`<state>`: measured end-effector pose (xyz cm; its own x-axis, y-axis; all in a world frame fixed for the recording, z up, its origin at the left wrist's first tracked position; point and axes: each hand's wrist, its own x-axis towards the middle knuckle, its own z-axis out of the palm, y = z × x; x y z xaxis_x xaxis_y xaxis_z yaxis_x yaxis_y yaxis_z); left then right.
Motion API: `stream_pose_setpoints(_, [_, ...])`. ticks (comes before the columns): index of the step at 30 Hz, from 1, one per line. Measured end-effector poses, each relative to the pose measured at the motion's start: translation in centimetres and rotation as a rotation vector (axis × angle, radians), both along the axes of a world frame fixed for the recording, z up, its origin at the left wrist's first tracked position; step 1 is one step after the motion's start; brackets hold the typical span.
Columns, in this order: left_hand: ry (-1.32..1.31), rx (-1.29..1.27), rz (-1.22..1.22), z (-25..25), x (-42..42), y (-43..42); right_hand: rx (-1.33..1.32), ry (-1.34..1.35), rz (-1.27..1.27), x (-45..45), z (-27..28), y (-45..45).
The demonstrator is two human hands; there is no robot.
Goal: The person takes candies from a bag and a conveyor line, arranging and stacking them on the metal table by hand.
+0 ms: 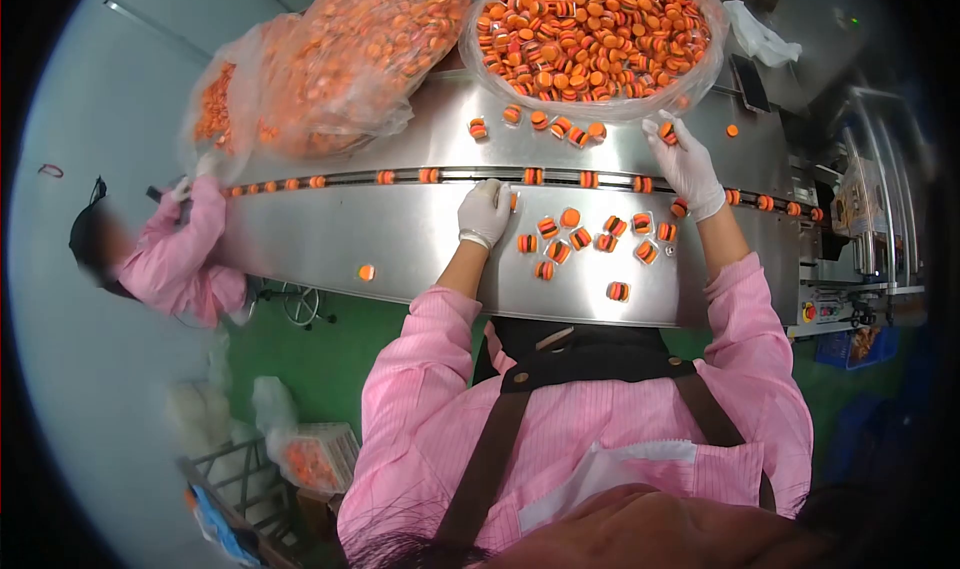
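Right white-gloved hand (688, 169) pinches orange-and-dark layered piece (668, 133) beyond narrow conveyor track (355, 179); left white-gloved hand (484, 213) nearer torso, grip unclear.

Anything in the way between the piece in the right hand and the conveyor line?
Nothing visible between the piece and the conveyor line; only the right hand itself covers part of it.
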<state>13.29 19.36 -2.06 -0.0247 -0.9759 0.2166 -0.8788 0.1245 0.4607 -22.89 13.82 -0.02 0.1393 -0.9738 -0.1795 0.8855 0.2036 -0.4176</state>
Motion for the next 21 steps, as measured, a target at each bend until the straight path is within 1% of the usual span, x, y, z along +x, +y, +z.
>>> stream_pose_setpoints(2, [0.022,0.007,-0.012,0.1,0.0,0.2,-0.226,-0.019,0.258,-0.9,-1.1,0.8])
stream_pose_setpoints(3, [0.047,0.011,-0.029,0.1,0.0,0.3,-0.27,-0.036,0.302,-1.0,-2.3,0.8])
stream_pose_setpoints(5, [0.056,0.049,-0.049,0.2,0.1,0.3,-0.267,0.004,0.291,-0.7,-4.0,0.9])
stream_pose_setpoints(7, [0.04,0.028,-0.07,0.2,0.0,0.4,-0.264,0.046,0.279,0.0,-3.3,1.6])
stream_pose_setpoints(9, [0.029,0.005,-0.091,0.1,0.0,0.4,-0.091,0.184,0.185,0.9,-2.1,2.4])
stream_pose_setpoints(10, [0.03,-0.014,-0.09,-0.2,0.1,0.3,-0.091,0.184,0.184,1.3,-2.0,2.4])
stream_pose_setpoints(12, [0.031,-0.031,-0.096,-0.4,0.1,0.2,-0.029,0.282,0.133,1.7,-2.2,2.4])
stream_pose_setpoints(14, [0.034,-0.02,-0.076,-0.2,0.0,0.3,-0.073,0.311,0.162,1.7,-2.7,2.1])
stream_pose_setpoints(16, [0.033,-0.009,-0.07,0.0,-0.1,0.3,-0.114,0.34,0.196,2.2,-2.1,2.2])
stream_pose_setpoints(18, [0.037,0.001,-0.059,-0.2,0.0,0.2,-0.075,0.548,0.214,3.3,-1.2,2.3])
stream_pose_setpoints(19, [0.031,0.008,-0.055,-0.4,0.1,0.1,-0.071,0.55,0.217,3.9,-1.2,2.3])
stream_pose_setpoints(21, [0.042,0.031,-0.061,-0.3,0.2,0.0,-0.145,1.048,0.26,4.9,-1.3,1.6])
